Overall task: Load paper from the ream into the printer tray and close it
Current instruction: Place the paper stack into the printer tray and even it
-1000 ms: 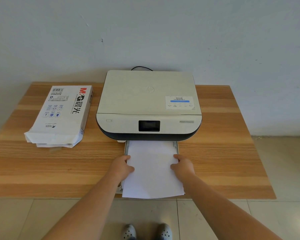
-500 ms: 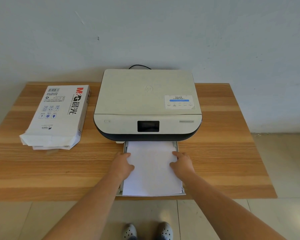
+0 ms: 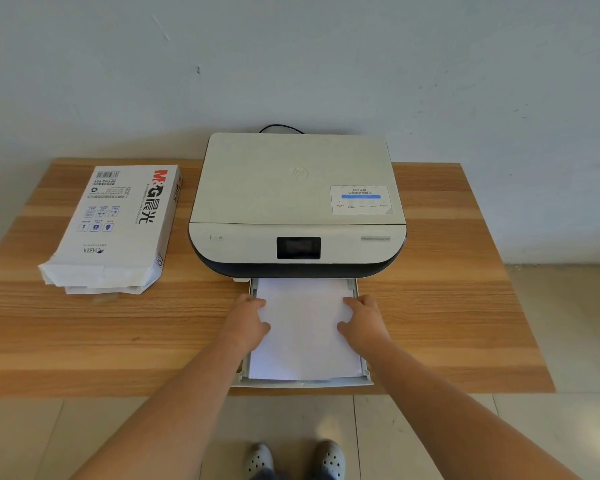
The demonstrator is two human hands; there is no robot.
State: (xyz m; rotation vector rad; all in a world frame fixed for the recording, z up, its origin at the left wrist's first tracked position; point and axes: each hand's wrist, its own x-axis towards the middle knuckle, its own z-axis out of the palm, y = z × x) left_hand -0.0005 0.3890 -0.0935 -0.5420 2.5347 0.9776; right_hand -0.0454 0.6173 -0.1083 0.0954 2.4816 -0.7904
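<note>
A white printer [image 3: 297, 202] with a dark screen stands at the middle back of the wooden table. Its paper tray [image 3: 302, 382] is pulled out toward me, reaching the table's front edge. A stack of white paper [image 3: 303, 337] lies flat inside the tray. My left hand [image 3: 245, 322] holds the stack's left edge with the thumb on top. My right hand [image 3: 362, 320] holds the right edge the same way. The opened white paper ream [image 3: 115, 230] lies on the table left of the printer.
The wooden table [image 3: 447, 306] stands against a pale wall. A black cable [image 3: 281, 128] runs behind the printer. Tiled floor and my two grey shoes [image 3: 295, 459] show below the table's front edge.
The paper has slid forward into the tray and settled flat within its sides; a second ago its near end overhung the tray front. Both hands moved forward with it.
</note>
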